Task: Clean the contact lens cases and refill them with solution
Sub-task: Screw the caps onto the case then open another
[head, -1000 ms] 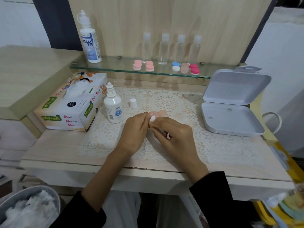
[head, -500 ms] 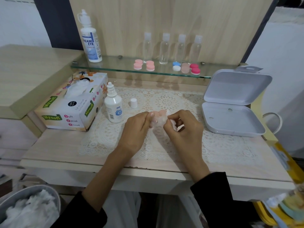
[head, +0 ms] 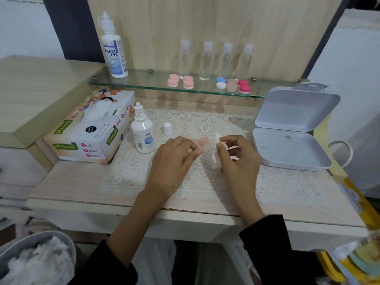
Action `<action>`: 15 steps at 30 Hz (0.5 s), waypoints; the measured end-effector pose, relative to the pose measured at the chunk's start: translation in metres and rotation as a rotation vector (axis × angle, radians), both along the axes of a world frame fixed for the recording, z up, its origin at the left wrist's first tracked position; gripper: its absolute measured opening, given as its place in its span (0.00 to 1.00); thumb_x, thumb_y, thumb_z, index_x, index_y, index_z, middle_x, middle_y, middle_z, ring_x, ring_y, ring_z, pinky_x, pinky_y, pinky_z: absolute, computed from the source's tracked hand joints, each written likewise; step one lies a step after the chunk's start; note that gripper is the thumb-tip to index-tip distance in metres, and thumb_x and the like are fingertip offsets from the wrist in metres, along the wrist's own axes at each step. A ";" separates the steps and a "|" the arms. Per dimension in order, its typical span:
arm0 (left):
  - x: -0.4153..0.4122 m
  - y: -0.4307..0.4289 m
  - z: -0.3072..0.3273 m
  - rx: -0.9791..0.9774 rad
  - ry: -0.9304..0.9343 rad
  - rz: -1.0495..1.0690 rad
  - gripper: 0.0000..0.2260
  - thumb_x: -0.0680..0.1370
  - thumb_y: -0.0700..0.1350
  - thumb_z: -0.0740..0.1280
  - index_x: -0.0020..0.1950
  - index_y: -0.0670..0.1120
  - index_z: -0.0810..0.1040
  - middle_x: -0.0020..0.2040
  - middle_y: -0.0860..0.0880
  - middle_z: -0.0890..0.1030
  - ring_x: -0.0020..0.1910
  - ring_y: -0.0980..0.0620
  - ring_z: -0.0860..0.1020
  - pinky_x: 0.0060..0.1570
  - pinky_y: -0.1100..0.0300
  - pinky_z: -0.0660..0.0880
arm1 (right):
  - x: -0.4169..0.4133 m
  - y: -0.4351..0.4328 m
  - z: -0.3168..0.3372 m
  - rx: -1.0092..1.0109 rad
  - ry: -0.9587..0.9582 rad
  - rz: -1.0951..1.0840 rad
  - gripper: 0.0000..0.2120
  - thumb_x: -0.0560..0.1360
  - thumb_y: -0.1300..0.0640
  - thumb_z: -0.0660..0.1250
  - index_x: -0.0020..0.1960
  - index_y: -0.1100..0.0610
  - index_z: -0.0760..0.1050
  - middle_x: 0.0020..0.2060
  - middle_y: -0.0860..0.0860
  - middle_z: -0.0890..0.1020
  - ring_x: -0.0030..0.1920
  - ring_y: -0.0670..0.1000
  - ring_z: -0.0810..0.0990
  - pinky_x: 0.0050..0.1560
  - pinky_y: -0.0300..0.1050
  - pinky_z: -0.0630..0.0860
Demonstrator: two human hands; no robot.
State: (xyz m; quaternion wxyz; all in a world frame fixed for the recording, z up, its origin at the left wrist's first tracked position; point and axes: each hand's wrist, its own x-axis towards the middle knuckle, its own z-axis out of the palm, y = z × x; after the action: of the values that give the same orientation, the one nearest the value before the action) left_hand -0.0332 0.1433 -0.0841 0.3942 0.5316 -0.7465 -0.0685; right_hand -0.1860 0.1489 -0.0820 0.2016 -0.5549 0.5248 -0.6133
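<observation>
Left grip: my left hand (head: 174, 159) curls its fingers onto the near end of the peach contact lens case (head: 203, 141). The thumb is hidden, so I judge this to be a pinch rather than see one.
Right grip: my right hand (head: 238, 159) pinches a tissue wad (head: 215, 156) between thumb and forefinger, with the other fingers loosely curled.
Where the case is: low over the lace mat (head: 205, 124) on the bench (head: 72, 182), between the two hands. I cannot tell whether it rests on the mat.
Key relation: the case lies just left of the wad, with a narrow gap between them. Its long axis runs roughly left to right, so the free round end points at the right hand. The right hand is the nearer one for wiping, and I judge a short leftward sweep brings tissue to plastic.
Materials: the case is smooth, matte peach plastic with two round lobes. The wad is soft, crumpled white paper. The mat is openwork and could snag.
Refill supply: the small white solution bottle (head: 142, 133) stands uncapped just left of my left hand, its cap (head: 167, 128) upright beside it.
Other cases: pink, blue, white and red ones sit on the glass shelf (head: 144, 85), well apart from the hands.
</observation>
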 end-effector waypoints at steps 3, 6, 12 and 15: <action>0.001 -0.001 0.000 0.028 -0.037 -0.008 0.06 0.78 0.49 0.66 0.46 0.49 0.79 0.46 0.55 0.80 0.47 0.54 0.75 0.50 0.52 0.72 | -0.001 -0.001 0.000 0.027 -0.002 0.002 0.04 0.74 0.60 0.69 0.48 0.53 0.79 0.43 0.45 0.80 0.41 0.48 0.80 0.37 0.51 0.80; 0.000 0.000 0.001 0.047 -0.060 -0.014 0.03 0.76 0.48 0.68 0.46 0.50 0.80 0.45 0.56 0.80 0.48 0.54 0.75 0.51 0.50 0.72 | -0.001 -0.001 0.000 0.041 -0.007 0.007 0.05 0.74 0.60 0.69 0.48 0.52 0.79 0.43 0.44 0.80 0.42 0.49 0.80 0.39 0.53 0.80; -0.001 0.003 0.004 0.048 -0.037 0.019 0.04 0.75 0.49 0.70 0.49 0.52 0.80 0.45 0.59 0.79 0.50 0.56 0.75 0.52 0.51 0.72 | -0.001 -0.002 0.001 0.065 -0.022 0.011 0.06 0.74 0.61 0.70 0.49 0.52 0.79 0.42 0.44 0.80 0.41 0.48 0.80 0.39 0.48 0.79; -0.002 0.003 0.005 0.065 0.004 0.019 0.06 0.74 0.49 0.70 0.51 0.53 0.79 0.46 0.63 0.76 0.51 0.57 0.75 0.53 0.54 0.72 | -0.001 -0.002 0.001 0.066 -0.023 0.009 0.06 0.74 0.61 0.70 0.49 0.51 0.79 0.42 0.44 0.80 0.41 0.47 0.79 0.39 0.42 0.77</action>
State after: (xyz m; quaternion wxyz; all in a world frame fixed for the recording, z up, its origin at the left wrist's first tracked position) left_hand -0.0347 0.1464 -0.0789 0.3790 0.5510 -0.7380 -0.0903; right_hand -0.1875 0.1466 -0.0814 0.2285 -0.5431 0.5400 -0.6010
